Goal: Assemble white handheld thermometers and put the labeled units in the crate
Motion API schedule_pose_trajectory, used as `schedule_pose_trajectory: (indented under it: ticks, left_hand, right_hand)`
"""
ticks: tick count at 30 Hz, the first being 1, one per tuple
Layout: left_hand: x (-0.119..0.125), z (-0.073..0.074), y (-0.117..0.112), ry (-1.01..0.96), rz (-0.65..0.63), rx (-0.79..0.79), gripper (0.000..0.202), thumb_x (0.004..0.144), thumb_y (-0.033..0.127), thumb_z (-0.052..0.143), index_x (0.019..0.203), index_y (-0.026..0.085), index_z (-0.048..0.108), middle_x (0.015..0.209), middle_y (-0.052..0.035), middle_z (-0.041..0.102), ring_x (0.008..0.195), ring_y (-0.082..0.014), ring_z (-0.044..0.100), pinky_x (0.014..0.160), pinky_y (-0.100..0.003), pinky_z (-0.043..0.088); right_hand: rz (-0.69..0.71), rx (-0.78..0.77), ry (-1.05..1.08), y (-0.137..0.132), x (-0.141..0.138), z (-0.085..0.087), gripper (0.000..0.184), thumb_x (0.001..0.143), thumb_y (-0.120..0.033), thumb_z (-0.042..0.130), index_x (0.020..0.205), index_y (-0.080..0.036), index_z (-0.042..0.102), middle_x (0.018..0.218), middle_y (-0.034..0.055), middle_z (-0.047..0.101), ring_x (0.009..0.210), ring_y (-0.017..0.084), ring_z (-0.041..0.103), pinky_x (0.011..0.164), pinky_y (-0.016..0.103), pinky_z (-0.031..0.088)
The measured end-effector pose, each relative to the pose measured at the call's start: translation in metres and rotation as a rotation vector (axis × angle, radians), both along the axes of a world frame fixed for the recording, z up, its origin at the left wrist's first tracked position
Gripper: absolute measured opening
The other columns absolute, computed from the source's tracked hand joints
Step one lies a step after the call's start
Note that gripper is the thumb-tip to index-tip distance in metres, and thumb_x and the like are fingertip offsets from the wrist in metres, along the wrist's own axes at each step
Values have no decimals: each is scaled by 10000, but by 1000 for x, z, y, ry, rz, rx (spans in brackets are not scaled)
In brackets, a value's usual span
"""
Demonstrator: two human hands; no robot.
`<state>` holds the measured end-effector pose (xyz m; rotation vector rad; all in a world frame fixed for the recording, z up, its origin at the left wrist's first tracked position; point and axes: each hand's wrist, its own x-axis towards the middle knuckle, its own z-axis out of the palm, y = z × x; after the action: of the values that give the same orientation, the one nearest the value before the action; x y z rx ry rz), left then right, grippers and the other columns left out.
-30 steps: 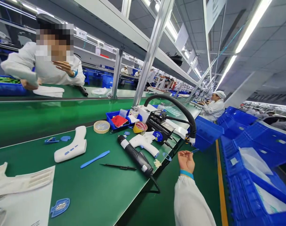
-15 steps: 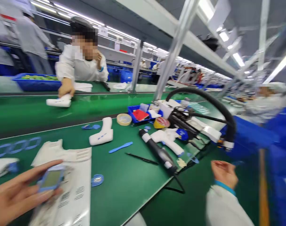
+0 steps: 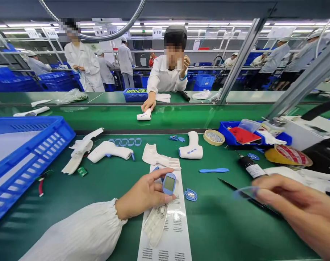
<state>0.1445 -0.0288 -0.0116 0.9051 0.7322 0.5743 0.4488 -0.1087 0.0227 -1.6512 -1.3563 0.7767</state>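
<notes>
My left hand [image 3: 143,194] is closed around the edges of a small display module [image 3: 169,183] with a blue frame and a grey screen. It is held above a printed sheet [image 3: 178,232] and a clear plastic piece [image 3: 155,224]. At the right, my right hand [image 3: 297,206] pinches a thin, see-through blue oval frame [image 3: 245,193], smeared by motion. Under it lies a black pen-like tool [image 3: 227,183]. Just right of the module rests a blue oval part [image 3: 191,195] with metal contacts. A white pistol-shaped housing half [image 3: 159,157] lies at the sheet's top.
Blue basket [image 3: 58,145] stands at left. Across the table are white pistol-shaped thermometers [image 3: 192,145], several blue frames [image 3: 124,142], a blue stick [image 3: 214,170], a tape roll [image 3: 214,137] and a black cylindrical tool [image 3: 251,167]. Opposite, a co-worker's hand [image 3: 149,103] holds a white thermometer.
My view has swung left. My right hand has come from beyond the table's right edge to above the tabletop, with the thin frame in its fingers. My left hand still holds the display module.
</notes>
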Motion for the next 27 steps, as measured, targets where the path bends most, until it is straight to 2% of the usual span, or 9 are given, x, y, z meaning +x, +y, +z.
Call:
schedule_pose_trajectory:
  ticks: [2,5,12,15,21,27]
  left_hand:
    - [-2,-4,0,-18,-19,21,681,623,131,768,1230,225,476,894,-33,646,790,-167,650,786,-337,474]
    - [-2,-9,1,-66,-37,57,646,629,125,764,1200,268,496,962,-20,605,797,-155,641,792,-333,467]
    - [-2,-10,1,-44,-95,70,590,680,138,730,1206,229,480,915,-48,622,788,-169,628,767,-348,451]
    - [-2,-10,2,-44,-92,64,589,673,137,736,1200,228,489,885,-37,625,765,-156,624,753,-327,450]
    - [-2,-11,2,-58,-74,18,599,647,133,753,1183,238,508,874,-25,615,781,-163,623,756,-329,460]
    - [-2,-11,2,-78,-103,47,590,675,136,731,1206,222,487,867,-25,623,758,-143,621,787,-335,457]
  right_hand:
    - [199,-80,-85,23,-29,19,268,699,-511,637,659,-247,611,627,17,597,563,185,542,480,285,451]
    - [376,-135,-90,53,-64,34,249,761,-460,597,689,-222,608,630,13,583,577,162,523,508,265,429]
    - [628,-246,-37,85,-90,27,209,777,-386,609,729,-184,587,680,-3,571,621,128,496,570,249,406]
    - [665,-253,-42,95,-93,26,238,777,-406,602,719,-176,580,666,-9,552,611,121,477,582,254,400]
    - [557,-240,4,103,-80,30,267,753,-443,633,745,-180,589,698,-13,536,639,119,469,577,236,379]
    - [689,-317,84,101,-90,23,225,729,-372,673,742,-162,595,694,-9,573,647,116,501,627,245,411]
